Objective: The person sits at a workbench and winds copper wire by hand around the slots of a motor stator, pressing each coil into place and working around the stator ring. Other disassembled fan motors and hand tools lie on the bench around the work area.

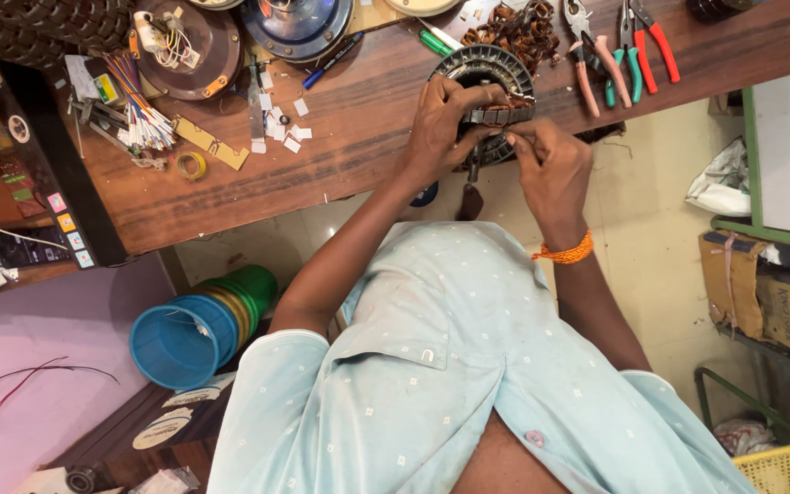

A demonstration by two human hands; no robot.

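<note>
Round grey slotted metal stator (485,66), upper centre, is clasped by both hands at the tabletop (340,155) edge. Left hand (443,128) grips its rim; right hand (552,169) pinches at a slot. Copper winding (505,106) appears only partly in place.

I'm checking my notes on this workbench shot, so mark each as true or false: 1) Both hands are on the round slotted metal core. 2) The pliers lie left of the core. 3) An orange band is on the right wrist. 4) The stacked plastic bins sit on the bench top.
1) True: the left hand and right hand both grip the round slotted core at the bench edge.
2) False: the pliers lie to its right.
3) True: the orange band circles that wrist.
4) False: the stacked bins lie on their side below the bench.
</note>
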